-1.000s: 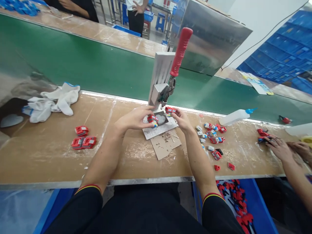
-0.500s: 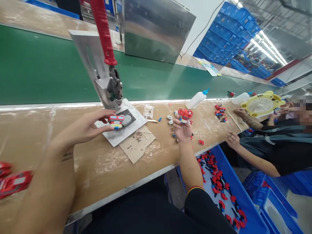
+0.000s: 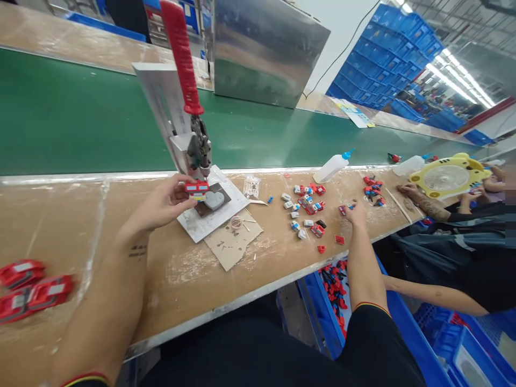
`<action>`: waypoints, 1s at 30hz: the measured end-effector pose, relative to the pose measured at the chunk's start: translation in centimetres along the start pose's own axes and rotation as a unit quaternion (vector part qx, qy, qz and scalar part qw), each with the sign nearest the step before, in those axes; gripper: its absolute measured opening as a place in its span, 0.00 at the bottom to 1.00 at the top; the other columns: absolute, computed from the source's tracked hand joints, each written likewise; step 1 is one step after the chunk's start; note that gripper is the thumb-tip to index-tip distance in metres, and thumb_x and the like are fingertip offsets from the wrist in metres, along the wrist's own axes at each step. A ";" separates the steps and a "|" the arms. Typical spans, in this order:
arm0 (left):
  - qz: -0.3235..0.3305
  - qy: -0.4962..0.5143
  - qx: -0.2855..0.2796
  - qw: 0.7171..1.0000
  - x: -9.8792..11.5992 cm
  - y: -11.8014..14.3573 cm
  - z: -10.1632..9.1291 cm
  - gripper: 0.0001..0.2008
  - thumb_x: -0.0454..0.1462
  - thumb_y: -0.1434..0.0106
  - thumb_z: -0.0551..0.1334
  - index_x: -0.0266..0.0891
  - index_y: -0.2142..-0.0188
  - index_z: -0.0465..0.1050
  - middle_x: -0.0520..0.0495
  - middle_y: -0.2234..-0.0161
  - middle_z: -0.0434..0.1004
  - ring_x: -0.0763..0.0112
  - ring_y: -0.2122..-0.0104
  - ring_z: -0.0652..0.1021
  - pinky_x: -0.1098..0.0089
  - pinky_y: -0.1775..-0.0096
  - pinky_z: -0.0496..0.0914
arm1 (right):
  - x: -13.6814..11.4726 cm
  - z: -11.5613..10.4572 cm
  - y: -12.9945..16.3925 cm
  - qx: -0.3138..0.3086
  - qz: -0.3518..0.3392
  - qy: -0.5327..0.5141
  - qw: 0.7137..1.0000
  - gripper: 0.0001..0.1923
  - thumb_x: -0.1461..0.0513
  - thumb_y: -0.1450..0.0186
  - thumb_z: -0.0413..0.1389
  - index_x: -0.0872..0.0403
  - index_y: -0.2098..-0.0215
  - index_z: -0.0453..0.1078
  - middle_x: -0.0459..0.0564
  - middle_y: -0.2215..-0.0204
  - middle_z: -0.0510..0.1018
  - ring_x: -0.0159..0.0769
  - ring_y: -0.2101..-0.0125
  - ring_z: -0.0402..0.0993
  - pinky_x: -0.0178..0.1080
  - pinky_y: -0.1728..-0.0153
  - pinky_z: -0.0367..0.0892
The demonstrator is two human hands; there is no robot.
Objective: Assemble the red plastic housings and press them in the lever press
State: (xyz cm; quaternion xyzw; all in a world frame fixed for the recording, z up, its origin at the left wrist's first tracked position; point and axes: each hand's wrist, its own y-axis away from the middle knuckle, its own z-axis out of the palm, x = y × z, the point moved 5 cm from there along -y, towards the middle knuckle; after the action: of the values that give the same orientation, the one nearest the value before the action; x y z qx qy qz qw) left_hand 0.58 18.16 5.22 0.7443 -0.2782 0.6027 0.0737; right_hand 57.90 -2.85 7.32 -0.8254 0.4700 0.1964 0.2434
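Holding a small red toy part (image 3: 196, 188) in the left hand (image 3: 163, 204), grip closed on it between thumb and fingertips, just under the nose of the press (image 3: 193, 145) and touching or just above the dark fixture plate (image 3: 215, 200). Resting beside that grip, a grey heart-shaped insert on the plate, not yet covered. Standing upright above the grip, the red lever (image 3: 181, 56), so pressing apparently not yet done; seating the part appearing to be the step in hand. Reaching well off to the right, the right hand (image 3: 355, 214), fingers curled down onto the counter (image 3: 121, 226) at a small red piece (image 3: 344, 208); whether actually pinching it, impossible to tell. Lying between the two grips, a scatter of loose pieces (image 3: 306, 207), seemingly still waiting. Sitting well left of the left grip, three finished-looking red cars (image 3: 32, 287). Filling the blue bin (image 3: 322, 312) below the right arm, more red parts.
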 end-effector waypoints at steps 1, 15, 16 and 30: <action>0.001 0.003 0.009 1.000 -0.1 0.0 0.2 0.24 0.47 0.42 0.73 0.42 0.52 0.70 0.42 0.56 0.85 0.60 0.58 0.85 0.58 0.55 0.83 | -0.9 -0.1 0.1 0.010 -0.011 0.011 1.000 0.23 0.64 0.44 0.58 0.61 0.50 0.70 0.69 0.48 0.76 0.59 0.42 0.68 0.60 0.36 0.57; 0.074 -0.157 0.172 0.970 -2.5 -0.2 3.6 0.14 0.32 0.35 0.67 0.44 0.51 0.71 0.45 0.54 0.85 0.60 0.54 0.85 0.57 0.50 0.80 | -40.5 1.2 20.3 -0.110 -0.552 -0.347 0.751 0.23 0.46 0.28 0.55 0.39 0.37 0.63 0.51 0.43 0.76 0.48 0.42 0.73 0.48 0.53 0.76; 0.069 -0.162 0.185 0.967 -2.9 -0.2 3.8 0.15 0.33 0.34 0.67 0.44 0.50 0.70 0.45 0.54 0.85 0.59 0.55 0.85 0.56 0.50 0.80 | -42.4 1.1 20.8 -0.127 -0.553 -0.365 0.738 0.22 0.47 0.28 0.57 0.38 0.39 0.64 0.49 0.45 0.77 0.47 0.44 0.74 0.47 0.54 0.77; 0.063 -0.184 0.209 0.958 -2.8 0.2 4.5 0.17 0.30 0.35 0.69 0.43 0.49 0.72 0.43 0.51 0.85 0.58 0.53 0.84 0.54 0.46 0.77 | -30.0 -0.3 26.9 0.061 -0.613 -0.348 0.707 0.12 0.67 0.33 0.62 0.46 0.55 0.68 0.47 0.60 0.79 0.39 0.60 0.81 0.46 0.59 0.78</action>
State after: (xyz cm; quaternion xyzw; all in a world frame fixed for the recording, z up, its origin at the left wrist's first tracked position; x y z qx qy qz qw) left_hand 4.02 16.85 1.37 0.8221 -0.2017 0.5032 -0.1740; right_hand 20.05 5.49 18.31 -0.7884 -0.2463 0.2480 0.5062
